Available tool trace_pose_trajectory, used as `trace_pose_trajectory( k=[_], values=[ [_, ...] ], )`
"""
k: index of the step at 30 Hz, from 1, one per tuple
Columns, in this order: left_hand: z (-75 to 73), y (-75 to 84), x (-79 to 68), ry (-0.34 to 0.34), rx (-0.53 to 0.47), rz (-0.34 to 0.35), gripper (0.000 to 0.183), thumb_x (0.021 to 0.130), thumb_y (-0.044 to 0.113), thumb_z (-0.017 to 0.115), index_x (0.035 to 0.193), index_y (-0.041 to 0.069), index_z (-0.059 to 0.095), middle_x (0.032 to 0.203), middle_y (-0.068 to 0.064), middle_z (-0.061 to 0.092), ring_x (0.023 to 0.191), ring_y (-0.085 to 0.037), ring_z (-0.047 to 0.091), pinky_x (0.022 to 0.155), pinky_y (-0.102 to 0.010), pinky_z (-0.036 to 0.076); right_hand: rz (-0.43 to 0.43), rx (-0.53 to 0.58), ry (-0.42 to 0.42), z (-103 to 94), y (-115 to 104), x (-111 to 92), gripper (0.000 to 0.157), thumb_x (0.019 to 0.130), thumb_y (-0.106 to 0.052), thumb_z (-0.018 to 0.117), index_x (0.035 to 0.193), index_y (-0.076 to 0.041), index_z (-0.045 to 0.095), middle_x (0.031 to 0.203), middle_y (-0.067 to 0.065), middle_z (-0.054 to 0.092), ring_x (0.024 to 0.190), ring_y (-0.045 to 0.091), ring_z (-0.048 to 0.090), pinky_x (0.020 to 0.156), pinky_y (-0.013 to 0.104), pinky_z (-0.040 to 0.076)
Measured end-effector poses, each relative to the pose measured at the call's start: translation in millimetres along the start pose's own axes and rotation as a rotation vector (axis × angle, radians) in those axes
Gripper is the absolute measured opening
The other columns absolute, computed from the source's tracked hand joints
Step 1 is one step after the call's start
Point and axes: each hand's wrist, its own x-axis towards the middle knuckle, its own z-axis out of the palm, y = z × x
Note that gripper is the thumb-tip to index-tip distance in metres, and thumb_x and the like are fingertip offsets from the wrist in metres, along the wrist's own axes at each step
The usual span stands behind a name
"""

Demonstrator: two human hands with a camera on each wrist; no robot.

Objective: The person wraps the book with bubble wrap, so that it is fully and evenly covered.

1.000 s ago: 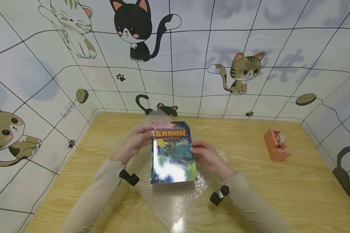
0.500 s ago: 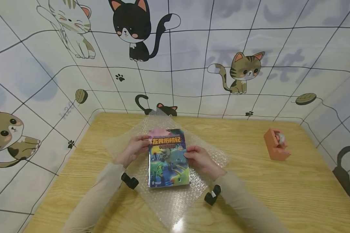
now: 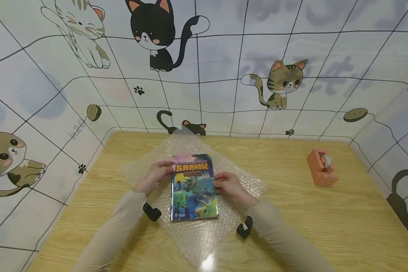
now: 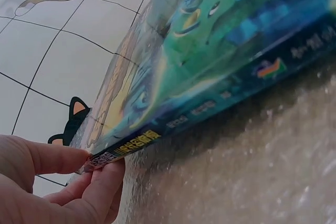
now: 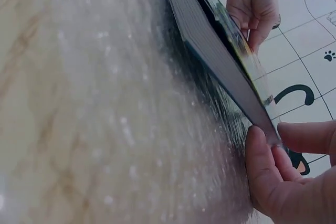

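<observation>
A colourful paperback book (image 3: 193, 192) with a glossy cartoon cover lies face up, close over a sheet of bubble wrap (image 3: 204, 241). My left hand (image 3: 155, 176) pinches its left edge near the top; in the left wrist view the thumb is on the spine side and the fingers (image 4: 107, 187) are under it. At the right edge, my right hand (image 3: 232, 187) holds the book between thumb and fingers. The right wrist view shows the page edges (image 5: 210, 40) and the fingertips (image 5: 257, 140) beneath the lower cover.
An orange tape dispenser (image 3: 323, 169) stands at the right on the wooden table (image 3: 278, 166). Behind the table hangs a backdrop (image 3: 221, 75) printed with cats and a grid. A black wrist camera (image 3: 152, 212) sits on the left sleeve, another (image 3: 244, 227) on the right.
Both hands have brought the book down and slightly left, toward the bubble wrap. Its cover has lost the bright glare. The tape dispenser has stayed put.
</observation>
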Motion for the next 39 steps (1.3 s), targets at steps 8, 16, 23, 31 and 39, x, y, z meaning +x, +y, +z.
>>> trace_pose_trajectory(
  k=[8, 16, 23, 31, 39],
  values=[
    [-2.8, -4.1, 3.9, -0.021, 0.165, 0.048, 0.042, 0.092, 0.004, 0.053, 0.132, -0.007, 0.046, 0.126, -0.027, 0.053, 0.104, -0.027, 0.058, 0.090, -0.036, 0.050, 0.003, -0.132, 0.003, 2.7, -5, -2, 0.029, 0.086, 0.005, 0.060, 0.114, 0.012, 0.058, 0.094, 0.016, 0.064, 0.069, 0.013, 0.060, 0.061, 0.027, 0.055],
    [-2.0, -2.8, 2.3, 0.030, 0.443, 0.171, 0.038, 0.086, 0.004, 0.063, 0.122, -0.009, 0.056, 0.106, -0.021, 0.063, 0.090, -0.022, 0.059, 0.074, -0.030, 0.054, -0.103, -0.209, 0.012, 7.2, 1, 1, 0.031, 0.076, 0.010, 0.063, 0.107, 0.013, 0.061, 0.087, 0.015, 0.063, 0.074, 0.017, 0.057, 0.063, 0.025, 0.051],
    [-2.2, -8.8, 5.9, 0.035, 0.402, 0.173, 0.038, 0.086, 0.004, 0.065, 0.121, -0.007, 0.057, 0.104, -0.018, 0.062, 0.091, -0.023, 0.059, 0.071, -0.029, 0.055, -0.158, -0.280, 0.016, 5.5, 1, -2, 0.033, 0.071, 0.011, 0.066, 0.103, 0.012, 0.062, 0.086, 0.015, 0.063, 0.077, 0.019, 0.059, 0.072, 0.029, 0.052],
    [6.5, -7.0, 4.2, 0.012, 0.376, 0.196, 0.040, 0.084, 0.001, 0.065, 0.122, -0.008, 0.056, 0.102, -0.018, 0.062, 0.089, -0.022, 0.059, 0.068, -0.026, 0.054, -0.144, -0.306, 0.019, -4.6, 2, -3, 0.032, 0.072, 0.012, 0.068, 0.103, 0.011, 0.062, 0.088, 0.015, 0.064, 0.078, 0.020, 0.061, 0.073, 0.028, 0.053],
    [19.4, -5.8, 7.1, 0.013, 0.386, 0.214, 0.040, 0.083, 0.001, 0.066, 0.122, -0.005, 0.058, 0.099, -0.015, 0.063, 0.086, -0.019, 0.057, 0.063, -0.022, 0.049, -0.134, -0.366, 0.044, -16.9, 3, -5, 0.033, 0.072, 0.009, 0.071, 0.104, 0.009, 0.062, 0.087, 0.013, 0.065, 0.075, 0.018, 0.062, 0.070, 0.029, 0.054]
  ],
)
